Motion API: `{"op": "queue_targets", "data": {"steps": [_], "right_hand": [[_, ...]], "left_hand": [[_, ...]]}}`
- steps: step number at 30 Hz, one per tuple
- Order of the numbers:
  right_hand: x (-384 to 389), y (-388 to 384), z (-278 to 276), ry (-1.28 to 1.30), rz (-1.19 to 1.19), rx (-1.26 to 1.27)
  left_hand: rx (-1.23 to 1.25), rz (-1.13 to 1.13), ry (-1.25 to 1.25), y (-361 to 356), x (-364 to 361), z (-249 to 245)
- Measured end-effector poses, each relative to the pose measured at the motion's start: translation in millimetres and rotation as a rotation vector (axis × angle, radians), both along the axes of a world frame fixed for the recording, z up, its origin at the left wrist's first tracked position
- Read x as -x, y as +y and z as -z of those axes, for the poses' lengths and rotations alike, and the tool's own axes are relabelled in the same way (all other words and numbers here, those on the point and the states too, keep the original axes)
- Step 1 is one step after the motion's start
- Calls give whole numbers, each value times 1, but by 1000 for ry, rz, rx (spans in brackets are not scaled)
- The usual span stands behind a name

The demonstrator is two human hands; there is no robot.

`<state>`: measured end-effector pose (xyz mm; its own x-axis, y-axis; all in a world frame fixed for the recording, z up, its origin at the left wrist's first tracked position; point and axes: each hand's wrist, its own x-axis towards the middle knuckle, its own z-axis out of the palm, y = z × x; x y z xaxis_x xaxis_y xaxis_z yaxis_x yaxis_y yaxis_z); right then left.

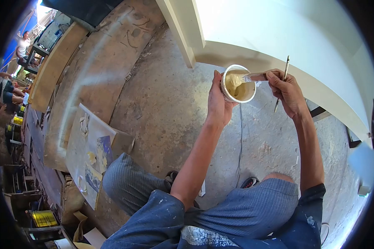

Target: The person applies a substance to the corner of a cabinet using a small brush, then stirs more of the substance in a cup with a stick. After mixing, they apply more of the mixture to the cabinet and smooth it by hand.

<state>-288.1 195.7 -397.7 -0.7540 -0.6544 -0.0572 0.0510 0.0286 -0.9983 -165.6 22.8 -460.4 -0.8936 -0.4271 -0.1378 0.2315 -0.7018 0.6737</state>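
Note:
My left hand [220, 101] is closed around a white cup [253, 92], which is tilted so its mouth faces me. Inside the cup lies thick, yellowish paste [235, 79] like putty. My right hand [287, 92] grips a putty knife [258, 77] by its handle, with the blade dipped into the cup at the paste. A thin stick [287, 64], perhaps a slim brush or a pencil, is also tucked between the right fingers and points up and down across them. Both hands are in front of a large pale panel piece [237, 52].
A paint-smeared board [77, 149] rests on a box left of my knee. A cable [240, 141] runs along the concrete floor [162, 99]. Brown sheets [99, 62] lie at the left. Yellow-labelled cans [43, 218] stand lower left, and a person [23, 45] sits far off.

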Motion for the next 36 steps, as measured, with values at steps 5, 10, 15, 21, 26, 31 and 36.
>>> {"op": "queue_targets", "data": {"steps": [5, 10, 15, 21, 26, 31, 36], "right_hand": [[-22, -2, -12, 378, -31, -64], [-62, -21, 2, 1216, 65, -208], [-76, -16, 4, 1359, -90, -254], [-65, -12, -3, 1437, 66, -372], [-84, -18, 20, 1433, 6, -204], [-60, 3, 9, 1418, -33, -375], [-68, -7, 12, 1443, 142, -332]], "left_hand": [[-40, 12, -25, 2, -3, -5], [-51, 19, 65, -1, 4, 18], [-25, 22, 94, -12, -2, 19], [-65, 53, 50, -2, -1, 13], [-32, 72, 21, -8, -2, 27], [-49, 58, -25, -1, -4, 21], [35, 12, -62, 0, 6, 24]]}}
